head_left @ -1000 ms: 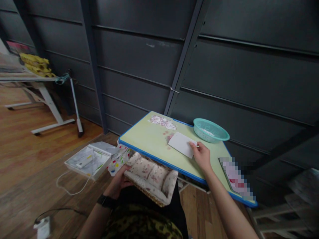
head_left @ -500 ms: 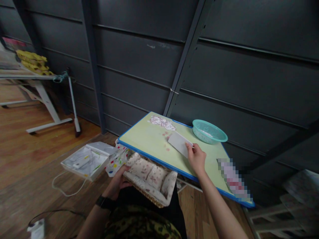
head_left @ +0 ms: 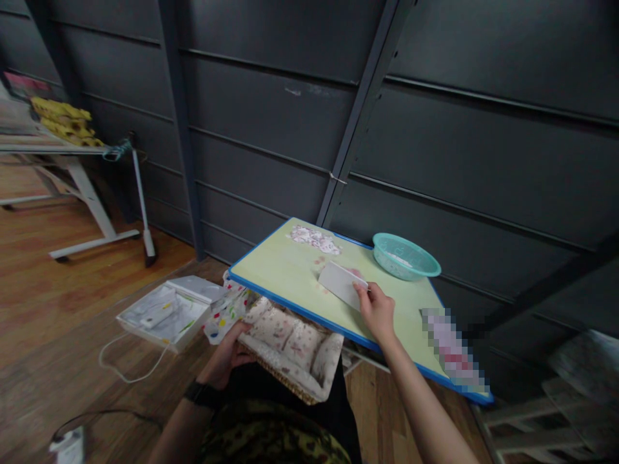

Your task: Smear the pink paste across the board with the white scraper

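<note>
Near the front edge of the table, the right hand pinches a card. The left hand clamps its fingers on the basket.

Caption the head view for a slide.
Right hand holds a white card over a yellow tabletop; left hand holds a cloth-lined basket at its edge.

With my right hand I pinch a white card at the yellow table, my left hand gripping a cloth-lined basket by its near edge, scraps and a green bowl beyond.
</note>
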Demonstrator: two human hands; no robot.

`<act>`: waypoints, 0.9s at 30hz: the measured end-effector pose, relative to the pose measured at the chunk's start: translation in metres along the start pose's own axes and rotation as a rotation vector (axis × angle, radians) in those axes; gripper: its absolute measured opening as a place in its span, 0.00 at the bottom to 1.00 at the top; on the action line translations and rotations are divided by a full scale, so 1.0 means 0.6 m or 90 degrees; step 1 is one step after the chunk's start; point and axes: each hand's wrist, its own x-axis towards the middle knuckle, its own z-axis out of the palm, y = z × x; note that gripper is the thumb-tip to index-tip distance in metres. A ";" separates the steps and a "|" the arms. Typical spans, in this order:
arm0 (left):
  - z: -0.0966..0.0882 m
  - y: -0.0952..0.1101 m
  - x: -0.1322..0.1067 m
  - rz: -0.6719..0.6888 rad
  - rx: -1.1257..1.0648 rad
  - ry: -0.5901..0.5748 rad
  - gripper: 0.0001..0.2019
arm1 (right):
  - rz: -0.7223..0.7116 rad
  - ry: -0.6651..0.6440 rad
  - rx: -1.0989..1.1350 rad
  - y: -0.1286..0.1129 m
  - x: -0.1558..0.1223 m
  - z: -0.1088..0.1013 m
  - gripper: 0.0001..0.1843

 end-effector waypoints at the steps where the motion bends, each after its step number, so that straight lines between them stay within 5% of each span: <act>1: 0.000 0.000 0.000 0.002 0.002 0.002 0.22 | 0.002 0.003 0.004 0.000 -0.001 0.000 0.33; 11: -0.002 -0.001 0.003 -0.002 0.008 0.000 0.22 | 0.050 -0.004 0.046 -0.015 -0.003 0.003 0.34; 18: 0.003 0.015 -0.015 0.007 -0.003 0.005 0.21 | 0.152 0.113 0.016 -0.026 -0.030 -0.020 0.36; 27: 0.000 0.055 -0.042 -0.012 0.020 -0.003 0.10 | 0.166 0.019 0.071 -0.047 -0.034 0.009 0.34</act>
